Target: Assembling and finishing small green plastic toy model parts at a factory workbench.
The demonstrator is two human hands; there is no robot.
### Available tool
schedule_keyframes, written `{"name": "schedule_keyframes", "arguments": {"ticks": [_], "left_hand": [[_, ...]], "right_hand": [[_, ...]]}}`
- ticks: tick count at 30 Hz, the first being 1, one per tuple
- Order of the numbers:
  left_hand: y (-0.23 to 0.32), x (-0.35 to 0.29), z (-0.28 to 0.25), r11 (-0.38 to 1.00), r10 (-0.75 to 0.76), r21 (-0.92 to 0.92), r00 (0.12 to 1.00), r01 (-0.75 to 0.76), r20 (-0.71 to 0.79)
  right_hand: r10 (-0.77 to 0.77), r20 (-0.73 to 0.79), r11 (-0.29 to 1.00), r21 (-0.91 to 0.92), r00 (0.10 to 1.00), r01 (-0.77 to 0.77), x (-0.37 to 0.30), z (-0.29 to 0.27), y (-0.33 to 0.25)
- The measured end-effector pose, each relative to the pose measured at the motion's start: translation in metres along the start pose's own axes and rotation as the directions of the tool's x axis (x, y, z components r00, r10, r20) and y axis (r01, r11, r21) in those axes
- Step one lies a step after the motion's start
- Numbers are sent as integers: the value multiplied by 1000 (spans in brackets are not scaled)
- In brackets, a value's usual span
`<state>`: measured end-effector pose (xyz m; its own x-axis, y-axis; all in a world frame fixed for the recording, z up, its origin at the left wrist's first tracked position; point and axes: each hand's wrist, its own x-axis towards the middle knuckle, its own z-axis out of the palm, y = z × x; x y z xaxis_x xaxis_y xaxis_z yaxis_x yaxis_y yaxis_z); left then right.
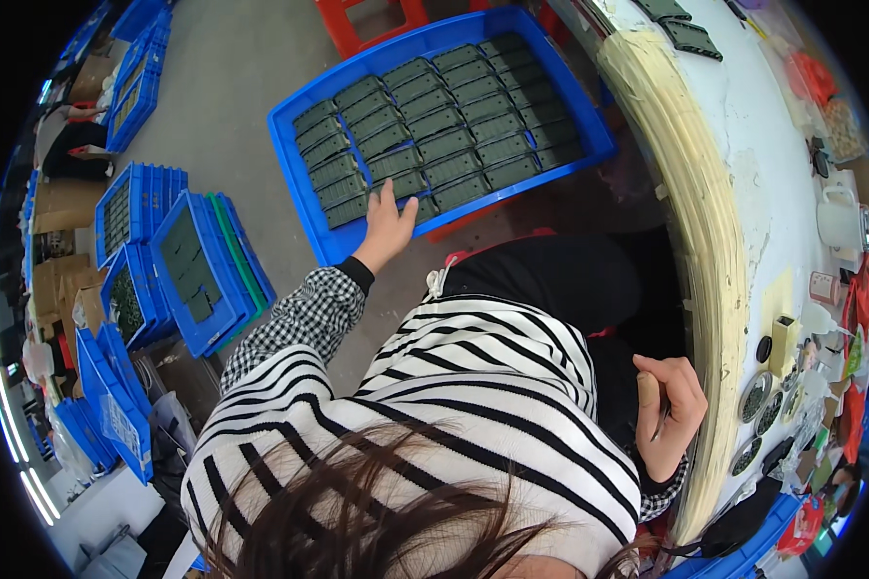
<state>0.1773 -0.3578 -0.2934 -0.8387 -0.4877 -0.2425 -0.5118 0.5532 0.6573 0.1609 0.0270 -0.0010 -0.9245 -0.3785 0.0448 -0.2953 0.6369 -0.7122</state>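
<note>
A blue plastic tray [304, 207] in front of me holds rows of dark green, ribbed rectangular plastic pieces [446, 145]. My left hand [389, 230] reaches over the tray's near edge. Its fingers are apart, with the tips at the pieces in the near row; I see nothing held in it. Beside the table edge on the right, my right hand [674, 410] is curled closed around a thin metal tool [660, 423]. Only a short bit of that tool shows, so its kind is unclear.
A white worktable [743, 193] with a padded, taped edge [690, 203] runs along my right. On it lie dark green pieces [690, 39], a white mug [838, 217] and small round dishes [755, 396]. Stacked blue crates [198, 275] stand left; a red stool [343, 29] is beyond the tray.
</note>
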Motion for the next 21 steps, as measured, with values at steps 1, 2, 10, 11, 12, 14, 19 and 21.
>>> {"name": "schedule_keyframes", "arguments": {"ticks": [1, 2, 10, 11, 12, 14, 19, 21], "left_hand": [[3, -5, 1, 998, -40, -49, 999, 42, 33], [8, -3, 2, 996, -59, -60, 998, 61, 28], [33, -2, -14, 967, -158, -193, 986, 167, 59], [33, -4, -18, 966, -166, -194, 985, 171, 44], [25, -5, -19, 958, -193, -199, 978, 205, 75], [6, -3, -15, 940, -242, -212, 960, 268, 141], [20, -1, -19, 933, -289, -170, 942, 316, 168], [13, -1, -18, 935, -263, -198, 949, 295, 175]], "right_hand": [[0, 3, 1000, 0, 1000, 0, 0, 1, 1], [0, 6, 1000, 1, 1000, 0, 0, 1, 2], [-4, -15, 1000, 12, 1000, 4, -1, -1, 2], [4, -20, 1000, 9, 1000, -4, -1, -2, 3], [4, -17, 1000, 17, 1000, -3, -2, -2, 5], [3, -14, 1000, 26, 1000, -2, -2, -2, 7], [-31, -21, 999, 30, 999, 32, 1, -3, 9], [-33, -29, 999, 32, 999, 34, 1, -4, 10]]}}
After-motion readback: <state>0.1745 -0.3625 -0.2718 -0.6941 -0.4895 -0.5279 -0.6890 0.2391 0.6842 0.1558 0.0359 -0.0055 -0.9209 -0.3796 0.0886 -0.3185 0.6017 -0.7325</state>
